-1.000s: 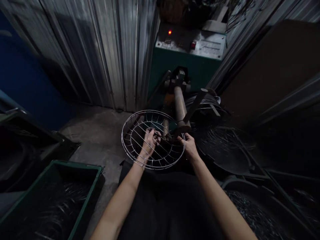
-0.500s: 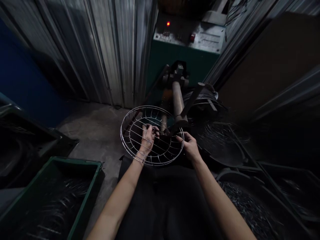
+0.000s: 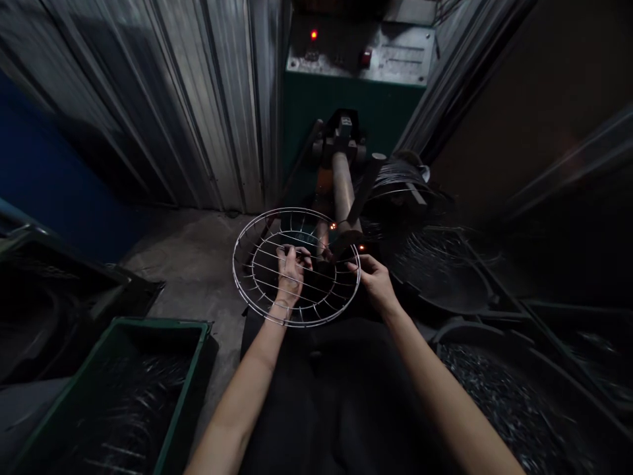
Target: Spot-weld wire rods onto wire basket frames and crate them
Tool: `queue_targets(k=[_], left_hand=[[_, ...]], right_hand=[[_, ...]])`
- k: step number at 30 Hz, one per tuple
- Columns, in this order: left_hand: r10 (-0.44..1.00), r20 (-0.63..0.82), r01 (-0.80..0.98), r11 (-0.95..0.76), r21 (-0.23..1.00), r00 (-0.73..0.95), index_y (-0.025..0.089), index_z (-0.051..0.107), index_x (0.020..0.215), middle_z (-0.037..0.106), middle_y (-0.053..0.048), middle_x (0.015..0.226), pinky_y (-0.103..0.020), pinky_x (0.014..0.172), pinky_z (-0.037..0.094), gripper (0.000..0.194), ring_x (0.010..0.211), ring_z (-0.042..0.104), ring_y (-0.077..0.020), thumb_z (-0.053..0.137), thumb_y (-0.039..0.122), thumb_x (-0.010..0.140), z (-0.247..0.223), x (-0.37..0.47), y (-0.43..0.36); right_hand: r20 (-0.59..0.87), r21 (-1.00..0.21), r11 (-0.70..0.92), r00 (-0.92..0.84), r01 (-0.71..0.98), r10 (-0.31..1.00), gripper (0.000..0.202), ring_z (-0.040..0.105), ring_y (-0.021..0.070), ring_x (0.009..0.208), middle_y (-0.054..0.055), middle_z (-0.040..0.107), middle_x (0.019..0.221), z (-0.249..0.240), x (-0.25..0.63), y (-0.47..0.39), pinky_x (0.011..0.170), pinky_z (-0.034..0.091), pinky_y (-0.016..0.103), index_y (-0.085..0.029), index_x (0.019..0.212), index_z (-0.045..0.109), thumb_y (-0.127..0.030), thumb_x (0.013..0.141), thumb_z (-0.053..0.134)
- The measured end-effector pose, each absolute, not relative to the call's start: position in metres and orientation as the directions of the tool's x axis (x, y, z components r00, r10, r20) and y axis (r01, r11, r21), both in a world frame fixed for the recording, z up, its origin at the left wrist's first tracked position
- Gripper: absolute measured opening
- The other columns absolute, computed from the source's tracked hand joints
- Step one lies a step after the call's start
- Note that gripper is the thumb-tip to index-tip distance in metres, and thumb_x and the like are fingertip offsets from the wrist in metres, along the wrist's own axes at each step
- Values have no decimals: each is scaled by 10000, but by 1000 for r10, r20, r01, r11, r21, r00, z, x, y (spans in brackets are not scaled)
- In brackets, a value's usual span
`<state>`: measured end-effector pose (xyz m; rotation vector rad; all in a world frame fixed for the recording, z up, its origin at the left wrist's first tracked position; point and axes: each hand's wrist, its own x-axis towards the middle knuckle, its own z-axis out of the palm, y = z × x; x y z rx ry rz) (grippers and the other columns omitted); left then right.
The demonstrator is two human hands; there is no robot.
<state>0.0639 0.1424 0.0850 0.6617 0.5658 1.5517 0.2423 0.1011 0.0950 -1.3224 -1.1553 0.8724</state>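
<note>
A round wire basket (image 3: 297,325), made of shiny rings, short ribs and parallel bars, is tilted in front of me. My left hand (image 3: 291,267) is closed on its bars, and several wires cross in front of the fingers. My right hand (image 3: 373,277) pinches at the right side of the rim; whether a small piece is also between those fingertips I cannot tell. The far right part of the rim is at the end of a welding machine's thick metal arm (image 3: 342,188), beside a lower copper-coloured electrode (image 3: 322,237). Small orange sparks glow there.
Behind stands the green machine body (image 3: 395,109), its panel (image 3: 400,59) showing a red light. A green crate (image 3: 205,330) with metal pieces is at left. Dark tubs (image 3: 475,330) of short wire pieces and a wire coil (image 3: 400,175) are at right. Corrugated metal sheets form the wall.
Orange sparks now show near the electrode and by my right hand. The view has shifted slightly; both hands keep their hold on the wire basket in nearly the same position.
</note>
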Motion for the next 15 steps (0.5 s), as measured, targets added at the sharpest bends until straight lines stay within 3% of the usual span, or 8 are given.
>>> queue_targets(k=[11, 15], left_hand=[[981, 7, -733, -148, 664, -192, 240, 369, 920, 565, 18, 757, -198, 498, 442, 196, 554, 529, -88, 540, 322, 873, 90, 72, 150], [979, 70, -725, -190, 662, -193, 240, 384, 929, 561, 22, 764, -197, 503, 442, 227, 560, 527, -81, 571, 351, 864, 87, 70, 154]], right_hand=[[160, -976, 124, 203, 177, 966, 351, 602, 201, 823, 35, 677, 879, 91, 248, 95, 758, 475, 318, -198, 881, 661, -470, 680, 753], [150, -982, 120, 213, 149, 965, 356, 594, 190, 794, 29, 670, 851, 92, 245, 98, 737, 471, 312, -198, 856, 661, -473, 657, 767]])
